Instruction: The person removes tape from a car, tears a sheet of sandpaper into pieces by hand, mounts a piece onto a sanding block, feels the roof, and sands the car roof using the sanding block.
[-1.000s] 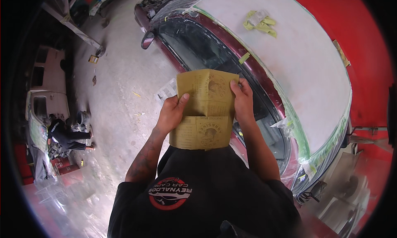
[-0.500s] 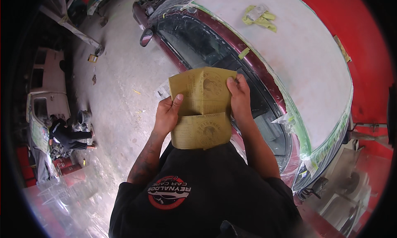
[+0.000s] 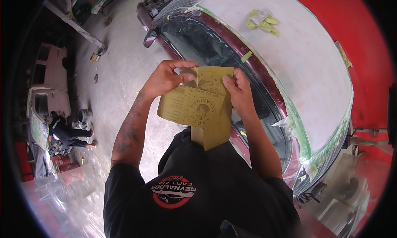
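Along the upper left edge of the paper (image 3: 202, 109), the left hand (image 3: 167, 78) holds thumb and index finger apart; whether they grip it cannot be told. The paper hangs right of and below this hand, long axis running down the view, a flap (image 3: 171, 106) jutting left. At its upper right, the right hand (image 3: 241, 93) pinches it, equally near.

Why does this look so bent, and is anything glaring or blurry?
Head view: fisheye distortion bows the car and leaves black corners; the floor glares palest at lower left; both lower sides look smeary; the yellow-brown paper looks fairly sharp.
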{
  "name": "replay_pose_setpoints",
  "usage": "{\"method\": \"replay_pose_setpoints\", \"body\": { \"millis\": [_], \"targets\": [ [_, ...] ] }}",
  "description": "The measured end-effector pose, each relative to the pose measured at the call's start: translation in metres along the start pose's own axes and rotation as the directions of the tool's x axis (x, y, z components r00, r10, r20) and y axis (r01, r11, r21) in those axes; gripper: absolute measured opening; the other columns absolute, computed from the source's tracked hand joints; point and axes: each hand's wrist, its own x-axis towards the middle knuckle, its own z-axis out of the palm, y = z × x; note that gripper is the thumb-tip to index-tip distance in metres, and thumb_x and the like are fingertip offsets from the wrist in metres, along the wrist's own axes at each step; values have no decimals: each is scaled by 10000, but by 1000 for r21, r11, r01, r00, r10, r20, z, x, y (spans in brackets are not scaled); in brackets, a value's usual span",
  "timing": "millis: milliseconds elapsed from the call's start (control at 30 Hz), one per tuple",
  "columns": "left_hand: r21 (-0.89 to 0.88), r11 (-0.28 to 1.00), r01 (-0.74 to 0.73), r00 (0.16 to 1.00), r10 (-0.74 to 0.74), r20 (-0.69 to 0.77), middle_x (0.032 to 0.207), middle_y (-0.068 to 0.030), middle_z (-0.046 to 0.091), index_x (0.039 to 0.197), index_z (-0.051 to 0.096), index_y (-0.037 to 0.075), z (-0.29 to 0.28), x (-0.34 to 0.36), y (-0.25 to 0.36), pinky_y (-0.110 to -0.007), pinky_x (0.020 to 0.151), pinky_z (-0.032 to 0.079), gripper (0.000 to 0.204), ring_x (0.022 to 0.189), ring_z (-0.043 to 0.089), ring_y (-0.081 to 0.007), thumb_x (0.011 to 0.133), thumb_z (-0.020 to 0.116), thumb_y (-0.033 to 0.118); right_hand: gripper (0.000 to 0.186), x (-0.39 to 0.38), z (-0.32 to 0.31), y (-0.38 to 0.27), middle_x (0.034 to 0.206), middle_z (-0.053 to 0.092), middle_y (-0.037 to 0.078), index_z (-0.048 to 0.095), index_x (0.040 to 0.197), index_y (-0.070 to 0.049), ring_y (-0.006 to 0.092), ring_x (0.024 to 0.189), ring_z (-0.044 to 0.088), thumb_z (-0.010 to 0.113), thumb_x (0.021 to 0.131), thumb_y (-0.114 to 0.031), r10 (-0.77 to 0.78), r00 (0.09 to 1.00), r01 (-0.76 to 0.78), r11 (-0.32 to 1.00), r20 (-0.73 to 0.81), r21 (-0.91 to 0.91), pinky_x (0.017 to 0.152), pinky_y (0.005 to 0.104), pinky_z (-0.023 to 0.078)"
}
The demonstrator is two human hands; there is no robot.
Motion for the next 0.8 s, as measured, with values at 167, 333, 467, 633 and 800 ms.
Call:
{"method": "replay_pose_setpoints", "body": {
  "millis": [167, 333, 467, 633, 800],
  "targets": [
    [-3, 1000, 10, 999, -9, 32, 853, -48, 699, 1007, 688, -6, 5, 8, 8, -249, 699, 518, 176, 753, 643, -87, 864, 698, 96, 161, -3, -4, -5, 943, 653, 67, 544, 1069, -4, 90, 829, 599, 562, 967, -127, 25, 1000, -25, 999, 4, -25, 760, 247, 475],
    [11, 999, -38, 999, 38, -27, 812, -40, 693, 930, 690, -6, 20, 10, 5, -249, 684, 513, 98, 742, 638, -87, 860, 680, 61, 165, -6, -6, -5, 941, 656, 72, 552, 1070, 1, 97, 829, 602, 563, 966, -126, 3, 999, -5, 999, -41, -52, 760, 252, 478],
    [181, 971, -156, 969, 186, -166, 879, -45, 673, 932, 689, -16, 32, 6, -9, -251, 708, 523, 96, 813, 641, -104, 852, 685, 38, 143, -6, -5, 1, 936, 646, 66, 557, 1045, 0, 92, 836, 591, 554, 969, -121, -36, 994, 28, 997, -99, -77, 760, 247, 475],
    [258, 867, -425, 830, 488, -271, 1078, -77, 632, 1056, 672, -15, 39, 7, -45, -267, 740, 534, 209, 848, 660, -154, 850, 686, 21, 121, -8, -6, 9, 932, 636, 49, 562, 1026, -10, 84, 836, 578, 544, 974, -117, -1, 994, 8, 998, -112, 62, 750, 245, 470],
    [-664, 746, -51, 980, -90, -177, 1196, -113, 571, 1436, 361, 33, 49, 0, -96, -297, 851, 551, 624, 1038, 616, -196, 887, 658, 29, 128, -6, -13, 13, 942, 630, 35, 566, 1041, -22, 81, 837, 573, 533, 985, -133, 47, 997, -40, 991, -53, 129, 763, 240, 463]
  ]
}}
